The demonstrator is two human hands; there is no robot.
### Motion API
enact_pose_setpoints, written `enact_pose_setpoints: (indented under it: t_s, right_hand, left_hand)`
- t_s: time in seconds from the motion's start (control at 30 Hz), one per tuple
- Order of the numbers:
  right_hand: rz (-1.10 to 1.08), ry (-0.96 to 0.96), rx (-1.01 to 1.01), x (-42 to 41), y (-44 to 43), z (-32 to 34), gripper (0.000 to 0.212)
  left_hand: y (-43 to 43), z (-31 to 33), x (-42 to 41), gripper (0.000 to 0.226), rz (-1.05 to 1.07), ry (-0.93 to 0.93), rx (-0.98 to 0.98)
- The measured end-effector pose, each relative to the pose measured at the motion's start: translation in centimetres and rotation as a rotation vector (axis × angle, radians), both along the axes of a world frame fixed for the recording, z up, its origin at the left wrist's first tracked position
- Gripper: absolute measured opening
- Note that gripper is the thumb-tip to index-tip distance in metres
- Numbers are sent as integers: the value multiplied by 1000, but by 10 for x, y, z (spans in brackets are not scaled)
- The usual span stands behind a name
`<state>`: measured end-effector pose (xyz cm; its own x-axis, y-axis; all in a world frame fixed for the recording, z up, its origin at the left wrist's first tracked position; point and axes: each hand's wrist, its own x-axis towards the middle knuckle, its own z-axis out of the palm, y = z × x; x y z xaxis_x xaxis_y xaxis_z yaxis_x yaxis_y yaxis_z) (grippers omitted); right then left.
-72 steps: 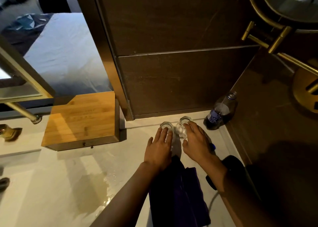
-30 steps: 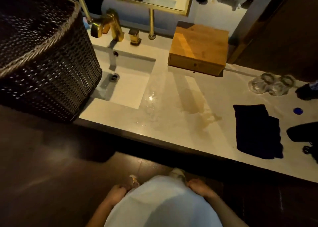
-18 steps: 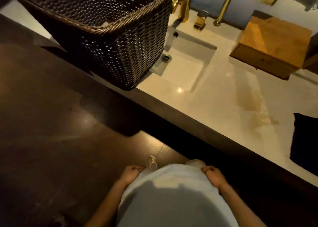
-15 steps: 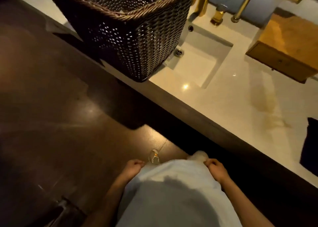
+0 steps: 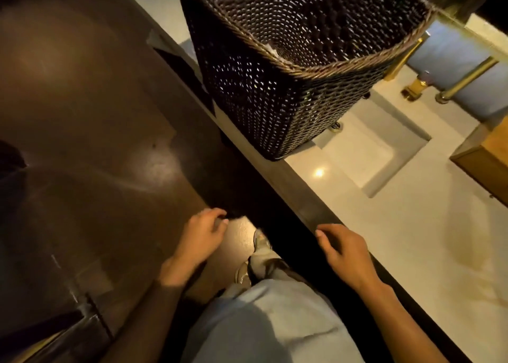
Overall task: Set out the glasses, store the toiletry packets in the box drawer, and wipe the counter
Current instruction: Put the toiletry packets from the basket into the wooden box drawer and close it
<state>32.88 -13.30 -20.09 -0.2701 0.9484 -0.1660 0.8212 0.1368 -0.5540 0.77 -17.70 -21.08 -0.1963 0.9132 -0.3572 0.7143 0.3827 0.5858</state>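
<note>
I look down past the front edge of the pale stone counter (image 5: 390, 225). My left hand (image 5: 202, 236) hangs over the dark floor with its fingers loosely curled and nothing in it. My right hand (image 5: 345, 251) hovers at the counter's dark front edge, fingers bent, also holding nothing. Only a corner of the wooden box (image 5: 486, 159) with its drawer front shows at the right edge. The glasses, the dark cloth and any toiletry packets are out of view.
A large dark woven basket (image 5: 275, 68) stands on the counter's left part, partly over the sunken sink (image 5: 368, 153). Gold tap fittings (image 5: 412, 87) stand behind the sink. A yellowish wet stain (image 5: 464, 250) lies on the counter to the right. Dark glossy floor (image 5: 82, 142) spreads left.
My view has swung left, away from the glasses and cloth, toward the basket. Both hands have lifted from my waist and moved forward and apart.
</note>
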Motion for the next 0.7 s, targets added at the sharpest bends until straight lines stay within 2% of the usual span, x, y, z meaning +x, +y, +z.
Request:
enact_pose_setpoints:
  t_s: [0.07,0.13,0.23,0.33,0.43,0.57,0.7]
  right_hand:
    - [-22,125,157,-12,36,29,16]
    - [-13,234,401,-25,78,59,23]
    - [17,305,758,-38,141,101,36]
    - [55,340,879,-45,193,132,36]
    - [125,260,847,-52,222,139,34]
    - [153,290,806,-51,229,134,32]
    - [169,274,761,-49,230,138,33]
  left_hand:
    - [32,32,-4,28,-19,66,179]
    - [65,67,-6,25,-17,102,366]
    - [107,119,-6,20,7,121,664]
    - [145,157,-4,22,-26,170,861]
    - [183,180,-3,21,-23,258,980]
    - [231,198,-7,24,-100,361,951]
    - [275,211,-19,37,-142,334,637]
